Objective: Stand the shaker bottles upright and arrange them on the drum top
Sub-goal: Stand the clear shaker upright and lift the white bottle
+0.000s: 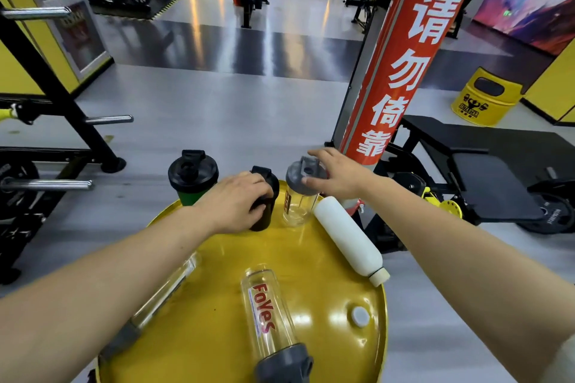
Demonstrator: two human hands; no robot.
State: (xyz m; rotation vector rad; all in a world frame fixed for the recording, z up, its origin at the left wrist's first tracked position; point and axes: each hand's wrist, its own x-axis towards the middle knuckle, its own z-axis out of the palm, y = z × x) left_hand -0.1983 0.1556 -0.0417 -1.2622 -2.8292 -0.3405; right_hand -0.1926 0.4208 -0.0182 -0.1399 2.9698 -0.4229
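On the yellow drum top three shakers stand upright along the far rim. A green shaker with a black lid stands at the left, untouched. My left hand grips a black shaker in the middle. My right hand rests on the grey lid of a clear shaker. Three bottles lie on their sides: a white bottle at the right, a clear "Foves" shaker with a grey lid near me, and a clear shaker partly hidden under my left forearm.
A red pillar with white characters rises just behind the drum's right side. A black weight bench stands to the right, a rack with steel pegs to the left. A small white plug sits in the drum top.
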